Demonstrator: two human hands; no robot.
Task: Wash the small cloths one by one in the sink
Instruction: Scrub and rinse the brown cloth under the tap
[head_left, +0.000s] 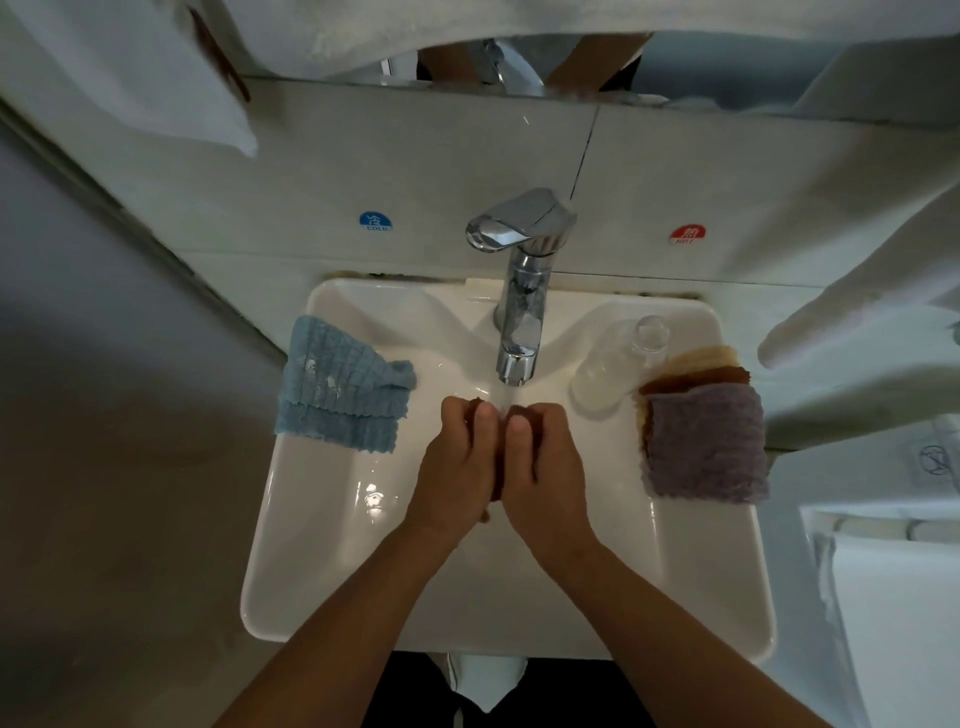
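Observation:
Over the white sink (322, 561), under the chrome tap (517, 312), my left hand (457, 462) and my right hand (545, 462) press together around a small brown cloth (497, 480). Only slivers of that cloth show between my palms and by my fingertips. Water runs from the spout onto my fingers. A blue cloth (343, 387) hangs over the sink's left rim. On the right rim lies a stack of cloths: purple (704, 447) on top, brown (701, 379) and cream (701, 357) edges beneath.
A clear soap bottle (618, 364) lies beside the tap on the right. Blue cold (375, 221) and red hot (687, 235) stickers mark the tiled wall. White towels hang at the upper left (130, 67) and on the right (872, 301).

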